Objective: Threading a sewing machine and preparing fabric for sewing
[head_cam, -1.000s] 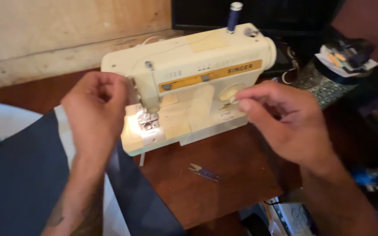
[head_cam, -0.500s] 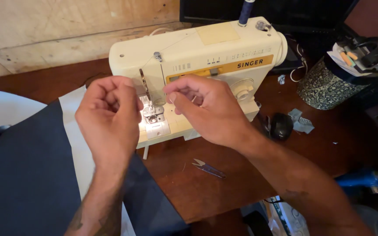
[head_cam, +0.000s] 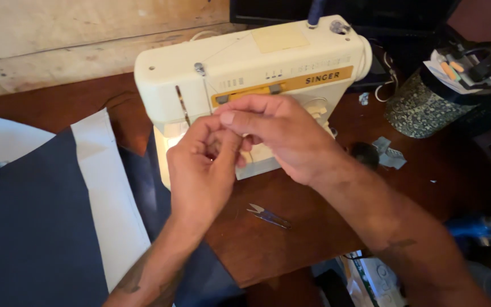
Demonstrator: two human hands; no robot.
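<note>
Cream sewing machine (head_cam: 257, 74) stands directly behind both hands; left hand (head_cam: 203, 170) and right hand (head_cam: 274, 133) fingers pinch together, apparently on thread too fine to confirm. Risk: thread slipping free. Thread snips (head_cam: 268, 216) lie on brown wooden counter (head_cam: 291, 239); navy fabric (head_cam: 24, 227) left

Crowding the space in front of the cream sewing machine (head_cam: 245, 74): left hand (head_cam: 203, 165) and right hand (head_cam: 277, 133), touching each other and blocking the needle area. Leaving open wooden table (head_cam: 291, 239) below the machine, apart from small thread snips (head_cam: 268, 216) lying there. Covering the left side: dark blue fabric (head_cam: 29, 227) with a white strip (head_cam: 112, 199). Closing off the right: a patterned container (head_cam: 421, 105), a dark round object (head_cam: 365, 153) and grey scraps (head_cam: 390, 153).
</note>
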